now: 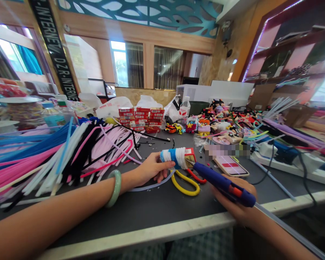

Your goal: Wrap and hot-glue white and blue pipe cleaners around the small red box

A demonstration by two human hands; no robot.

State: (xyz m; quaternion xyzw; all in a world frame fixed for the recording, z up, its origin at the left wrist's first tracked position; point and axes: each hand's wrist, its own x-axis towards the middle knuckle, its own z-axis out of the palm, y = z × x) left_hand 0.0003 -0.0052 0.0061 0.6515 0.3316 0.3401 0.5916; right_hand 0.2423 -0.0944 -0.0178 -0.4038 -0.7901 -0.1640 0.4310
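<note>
The left hand (153,168) pinches a small carton (190,156) just right of the centre of the frame, thumb across its near side and fingers beneath. The right hand (231,206), lower right, has its grip closed around a blue glue gun (223,183), whose nozzle points at the carton's bare end; whether the tip touches cannot be told. A clear glue stick (289,228) runs from the gun's back toward the lower right corner.

White and blue chenille stems (173,157) already ring most of the carton. Its right end, red and tan, is uncovered, so the wrapping looks well along but unfinished, judging by that strip. A pale lilac stem (151,187) trails below the left hand.

Beside it on the grey tabletop (162,213) lie yellow and red scissor-like handles (191,194); a phone (234,167) lies right of centre. Farther out, loose stems (43,159) fill the left of the frame, red cartons (141,117) stand stacked at upper centre, apparently unwrapped, and colourful figures (216,124) crowd the upper right.
</note>
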